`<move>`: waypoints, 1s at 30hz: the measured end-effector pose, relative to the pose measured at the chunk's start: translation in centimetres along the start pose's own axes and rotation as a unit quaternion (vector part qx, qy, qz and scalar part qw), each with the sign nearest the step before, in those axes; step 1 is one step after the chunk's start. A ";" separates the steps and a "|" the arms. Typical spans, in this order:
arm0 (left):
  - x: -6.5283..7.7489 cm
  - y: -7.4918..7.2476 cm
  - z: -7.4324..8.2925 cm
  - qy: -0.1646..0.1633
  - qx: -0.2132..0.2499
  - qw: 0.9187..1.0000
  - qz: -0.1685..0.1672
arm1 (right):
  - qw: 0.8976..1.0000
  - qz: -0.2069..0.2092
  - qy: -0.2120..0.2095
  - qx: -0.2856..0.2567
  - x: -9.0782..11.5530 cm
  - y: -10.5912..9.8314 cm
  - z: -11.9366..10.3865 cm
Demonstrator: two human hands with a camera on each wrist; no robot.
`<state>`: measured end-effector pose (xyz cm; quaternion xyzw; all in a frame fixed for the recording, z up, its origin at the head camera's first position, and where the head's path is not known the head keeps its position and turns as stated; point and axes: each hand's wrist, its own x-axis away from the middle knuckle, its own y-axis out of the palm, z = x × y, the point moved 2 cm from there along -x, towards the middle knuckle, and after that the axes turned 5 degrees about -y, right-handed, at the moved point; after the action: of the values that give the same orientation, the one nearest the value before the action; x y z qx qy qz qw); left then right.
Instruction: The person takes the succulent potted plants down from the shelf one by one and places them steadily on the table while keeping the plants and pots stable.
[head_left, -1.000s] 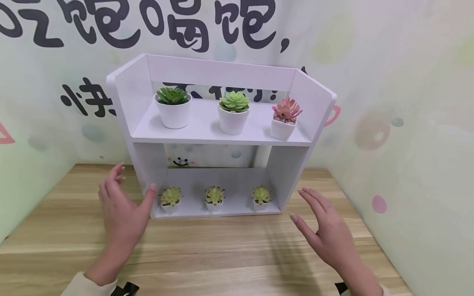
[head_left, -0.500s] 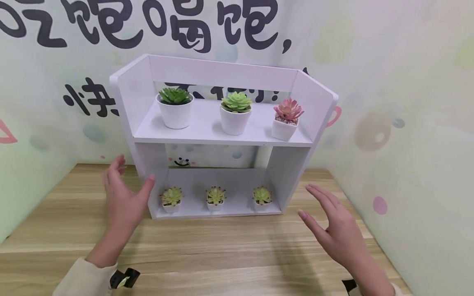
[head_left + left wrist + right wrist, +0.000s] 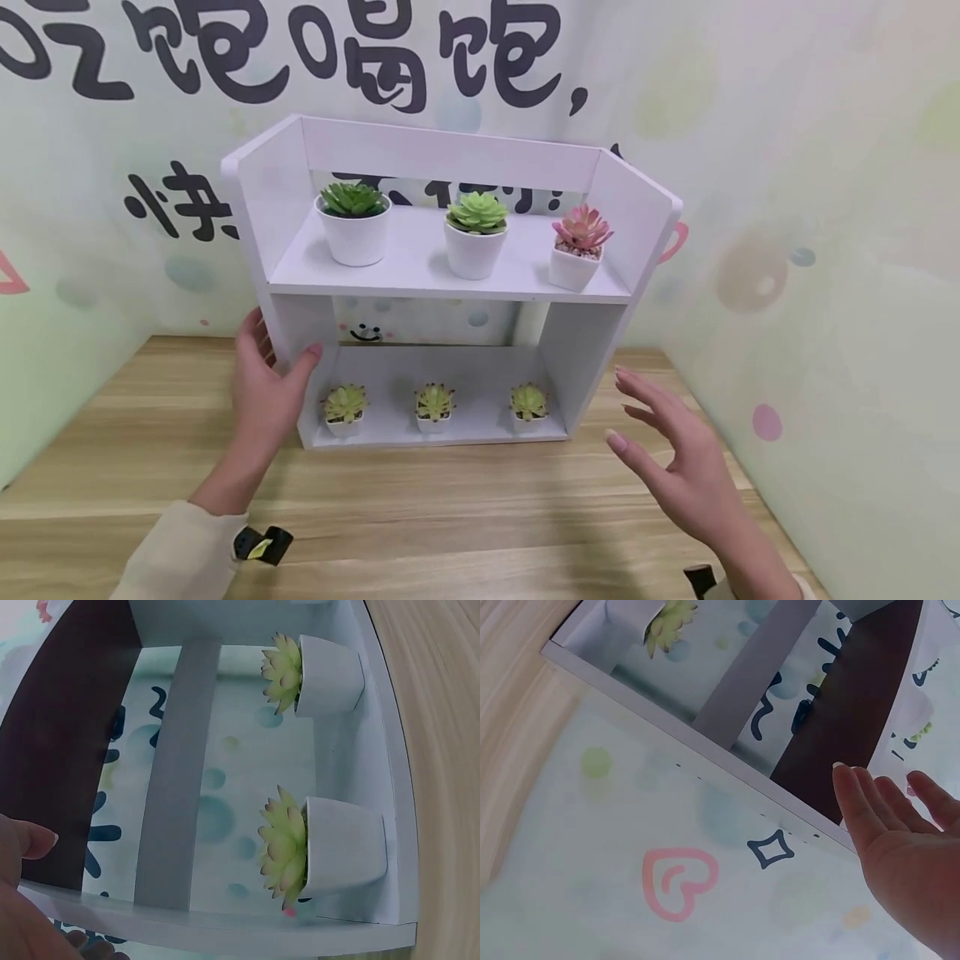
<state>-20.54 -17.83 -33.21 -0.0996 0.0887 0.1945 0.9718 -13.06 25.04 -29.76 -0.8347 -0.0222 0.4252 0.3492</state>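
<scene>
A white two-tier shelf (image 3: 450, 292) stands on the wooden table. My left hand (image 3: 266, 392) grips its left side panel, thumb on the inner side and fingers round the outside. In the left wrist view the thumb (image 3: 34, 840) shows just inside the panel. My right hand (image 3: 686, 462) is held beside the right side panel, apart from it, with loosely bent fingers and nothing in them. Along the upper tier are a dark green succulent (image 3: 354, 225), a light green succulent (image 3: 476, 233) and a pink succulent (image 3: 579, 246), all in white pots.
Three small yellow-green succulents line the lower tier: a left one (image 3: 345, 408), a middle one (image 3: 434, 407) and a right one (image 3: 528, 406). A patterned wall (image 3: 825, 208) with large dark lettering rises behind and beside the wooden table (image 3: 450, 517).
My left hand has moved right, from beside the shelf onto its left side panel. The right hand has drawn slightly away to the right, and the plants stay in place.
</scene>
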 end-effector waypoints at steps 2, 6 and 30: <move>-0.2 0.1 -0.1 0.013 -0.007 1.000 0.008 | 1.000 0.001 -0.002 -0.015 -0.3 -0.1 -0.1; -0.5 0.2 -0.1 0.027 -0.016 0.999 0.019 | 1.000 -0.001 -0.001 -0.030 -0.9 -0.4 -0.2; -2.8 1.0 -1.3 0.073 -0.045 0.995 0.056 | 0.998 -0.024 0.009 -0.061 -4.1 1.4 -1.1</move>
<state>-23.65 -18.25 -34.00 -0.1522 0.1558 0.2450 0.9448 -15.23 22.00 -27.28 -0.8575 -0.0649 0.4068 0.3083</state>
